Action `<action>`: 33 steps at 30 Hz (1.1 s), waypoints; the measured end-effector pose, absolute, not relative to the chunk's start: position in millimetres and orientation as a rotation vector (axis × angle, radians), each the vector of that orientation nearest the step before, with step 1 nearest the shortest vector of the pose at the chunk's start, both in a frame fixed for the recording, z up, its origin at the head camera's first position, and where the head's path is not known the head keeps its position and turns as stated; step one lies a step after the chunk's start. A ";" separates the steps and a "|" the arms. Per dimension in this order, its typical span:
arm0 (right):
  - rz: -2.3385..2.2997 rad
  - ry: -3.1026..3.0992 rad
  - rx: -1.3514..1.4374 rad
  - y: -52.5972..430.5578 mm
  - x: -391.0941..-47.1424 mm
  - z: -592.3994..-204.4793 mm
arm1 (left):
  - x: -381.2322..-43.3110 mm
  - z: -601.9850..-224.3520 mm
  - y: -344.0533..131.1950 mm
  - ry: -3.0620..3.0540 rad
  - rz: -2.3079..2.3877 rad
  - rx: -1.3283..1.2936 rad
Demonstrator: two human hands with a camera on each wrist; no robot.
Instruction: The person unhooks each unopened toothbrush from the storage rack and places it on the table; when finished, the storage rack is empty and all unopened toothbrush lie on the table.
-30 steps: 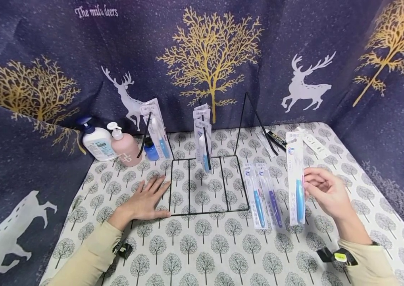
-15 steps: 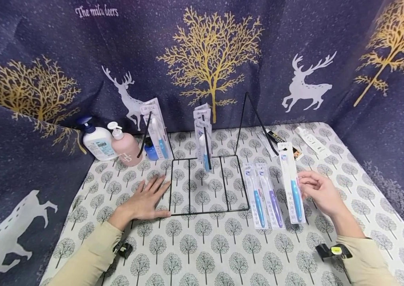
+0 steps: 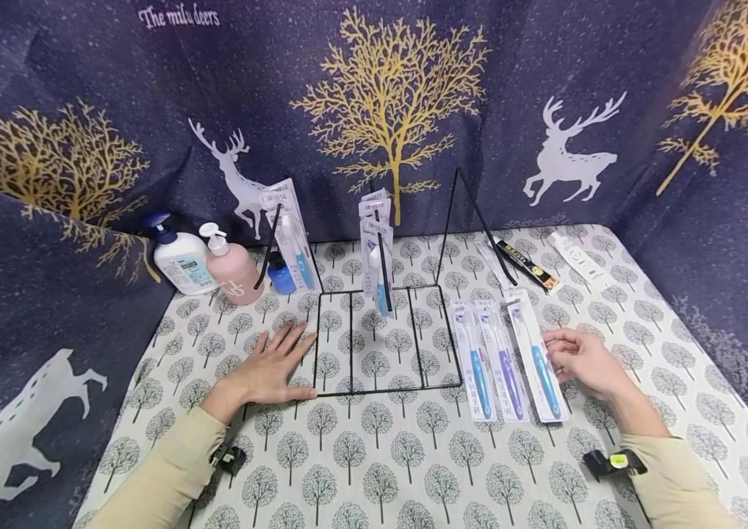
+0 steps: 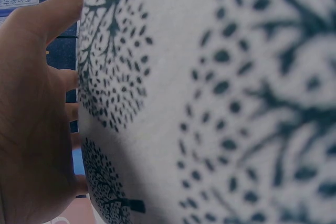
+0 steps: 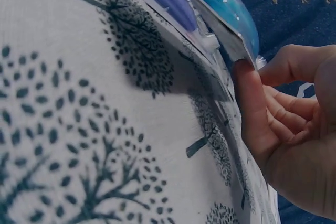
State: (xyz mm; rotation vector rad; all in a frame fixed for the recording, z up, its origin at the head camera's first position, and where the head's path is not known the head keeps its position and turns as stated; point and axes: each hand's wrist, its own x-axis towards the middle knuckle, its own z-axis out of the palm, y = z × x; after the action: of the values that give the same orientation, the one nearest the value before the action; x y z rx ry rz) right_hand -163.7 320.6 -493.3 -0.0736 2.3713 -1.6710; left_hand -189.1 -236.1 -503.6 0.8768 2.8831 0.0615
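In the head view my right hand [image 3: 585, 361] pinches the right edge of a packaged blue toothbrush [image 3: 541, 367] between thumb and finger. The right wrist view shows that edge of the pack [image 5: 233, 19] tilted up off the cloth. To its left lie a packaged purple toothbrush [image 3: 508, 375] and another blue toothbrush pack [image 3: 478, 371], side by side. My left hand [image 3: 271, 371] rests on the table with fingers spread, its thumb at the front left corner of a black wire rack [image 3: 351, 338]. More toothbrush packs [image 3: 377, 253] hang on the rack's middle hook.
A toothbrush pack [image 3: 291, 242] hangs at the rack's left. Behind it stand a white pump bottle [image 3: 184, 261], a pink pump bottle [image 3: 235, 275] and a small blue bottle [image 3: 281, 275]. At the back right lie a black box [image 3: 527, 266] and a white tube [image 3: 577, 257].
My right hand has moved slightly left and lowered the blue toothbrush pack from upright to nearly flat, beside the purple one. The left hand has stayed in place.
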 end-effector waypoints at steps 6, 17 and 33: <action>-1.604 2.369 -0.035 318.5 -165.0 -492.6 | -189.2 -503.7 -236.0 2.887 0.058 0.869; -1.546 2.407 -0.012 316.6 -166.7 -497.0 | -189.5 -504.2 -236.2 2.880 0.075 0.847; -1.364 2.491 0.000 306.4 -161.5 -482.5 | -188.5 -504.8 -236.8 2.891 0.067 0.874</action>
State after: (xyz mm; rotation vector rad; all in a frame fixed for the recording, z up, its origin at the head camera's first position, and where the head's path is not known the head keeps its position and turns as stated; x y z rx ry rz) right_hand -161.5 306.4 -482.5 -0.0003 2.4910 -1.3637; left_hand -188.5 -236.8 -504.8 0.8736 2.8910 0.0671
